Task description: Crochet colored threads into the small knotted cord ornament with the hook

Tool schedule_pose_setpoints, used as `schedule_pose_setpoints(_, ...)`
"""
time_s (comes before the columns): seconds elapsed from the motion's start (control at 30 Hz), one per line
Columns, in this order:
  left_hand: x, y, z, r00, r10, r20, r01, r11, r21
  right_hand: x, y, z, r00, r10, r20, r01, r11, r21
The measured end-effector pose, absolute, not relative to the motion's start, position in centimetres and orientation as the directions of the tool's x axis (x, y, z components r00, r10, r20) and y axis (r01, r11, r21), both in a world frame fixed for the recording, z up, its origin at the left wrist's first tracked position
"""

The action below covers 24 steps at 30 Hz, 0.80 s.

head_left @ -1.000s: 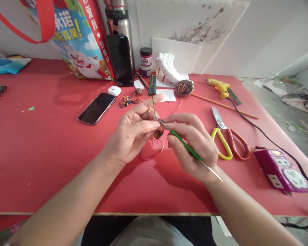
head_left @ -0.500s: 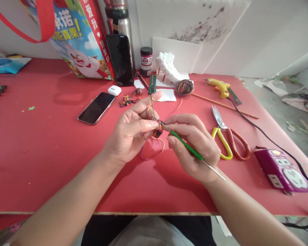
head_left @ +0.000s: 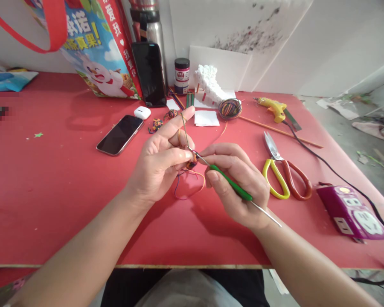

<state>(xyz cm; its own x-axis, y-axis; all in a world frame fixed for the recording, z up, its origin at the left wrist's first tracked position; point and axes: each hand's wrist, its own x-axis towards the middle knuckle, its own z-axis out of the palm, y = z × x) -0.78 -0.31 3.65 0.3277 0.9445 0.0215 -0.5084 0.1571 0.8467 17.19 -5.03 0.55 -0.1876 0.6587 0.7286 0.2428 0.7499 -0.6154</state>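
My left hand (head_left: 160, 164) pinches a small multicoloured crochet piece (head_left: 192, 163) between thumb and fingers, with its index finger raised. A strand of yarn (head_left: 184, 132) runs over that finger down to the piece. In my right hand (head_left: 240, 183) is a crochet hook with a green grip (head_left: 230, 182), held like a pencil. Its metal tip meets the yarn at the edge of the piece. Below the hands a loose yarn tail (head_left: 192, 197) curls on the table. Beyond them lies a ball of variegated yarn (head_left: 229, 109), partly unwound.
Yellow-and-red scissors (head_left: 288, 179), a yellow glue gun (head_left: 272, 108) and a purple power box (head_left: 353, 212) with a black cable sit right. A phone (head_left: 120, 135), earbud case (head_left: 142, 112) and second crochet piece (head_left: 155, 125) lie left and behind. A bag (head_left: 99, 51) stands farther back.
Both hands have shifted slightly left with the crochet piece and hook. The left index finger has moved up and left, and the yarn over it now slants more.
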Motion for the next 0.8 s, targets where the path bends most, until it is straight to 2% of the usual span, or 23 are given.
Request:
schedule_pose_setpoints(0.23,-0.81,-0.27,3.55,0.328,0.944,0.04,-0.485,0.132,0.864,17.21,-5.17,0.77,-0.139,0.703,0.697,0.212,0.709,-0.673)
schedule_pose_setpoints(0.5,-0.68,-0.24,3.48,0.32,0.947,0.023,-0.469,0.137,0.873,17.38,-4.97,0.87,-0.189,0.597,0.78,0.368,0.779,-0.507)
schedule_pose_setpoints(0.8,-0.55,-0.43,3.66,0.297,0.955,0.022,-0.478,0.129,0.869,17.32,-5.08,0.84,-0.2,0.62,0.759,0.347,0.769,-0.537)
